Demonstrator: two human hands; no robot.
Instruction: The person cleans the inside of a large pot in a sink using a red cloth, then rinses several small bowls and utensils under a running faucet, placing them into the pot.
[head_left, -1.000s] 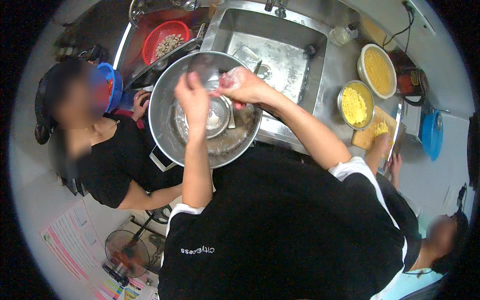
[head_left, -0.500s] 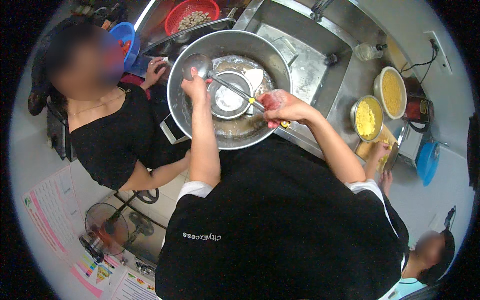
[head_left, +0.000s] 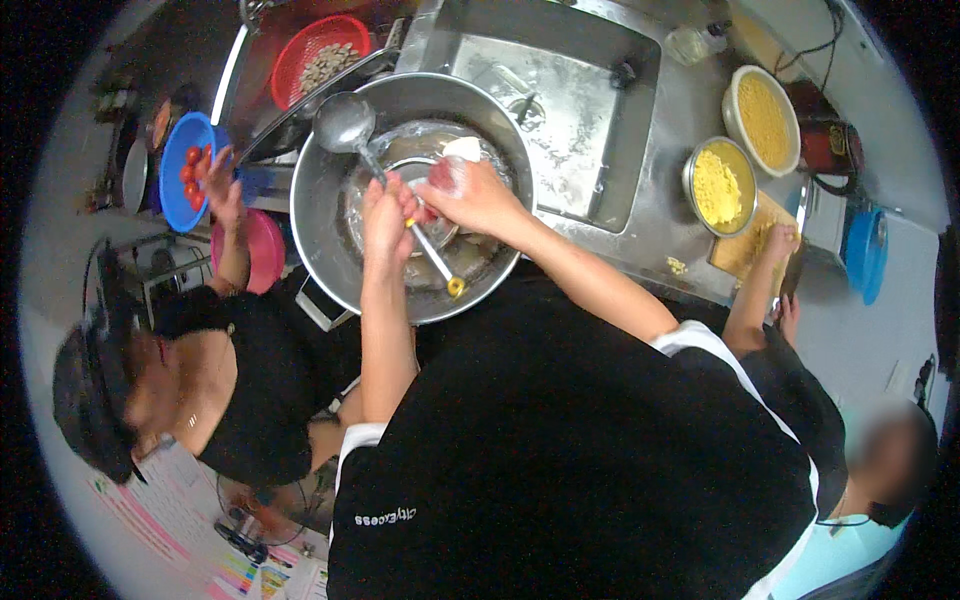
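Note:
A big metal pot [head_left: 512, 118] stands in front of me with cloudy liquid in it. Inside, a smaller round metal container [head_left: 412, 172] is partly covered by my hands. My left hand [head_left: 385, 218] is closed round the handle of a ladle [head_left: 345, 122], whose bowl lies over the pot's far left rim. The yellow-tipped handle end points toward me. My right hand [head_left: 468, 192] is over the pot, close to the handle and the inner container; its palm looks reddish and wet, and its fingertips are hidden. Beyond it shows a white piece [head_left: 462, 149].
Behind the pot is a steel sink [head_left: 640, 150]. At left, a co-worker's hand [head_left: 226, 192] is by a blue bowl [head_left: 172, 180] of tomatoes; a red colander [head_left: 285, 75] stands behind. At right, another person's hand [head_left: 780, 240] works at a cutting board [head_left: 735, 250] beside bowls of yellow food.
My left hand has shifted from the ladle's neck down to its handle. My right hand has moved left off the handle end. The left co-worker has turned, with a hand raised toward the tomatoes.

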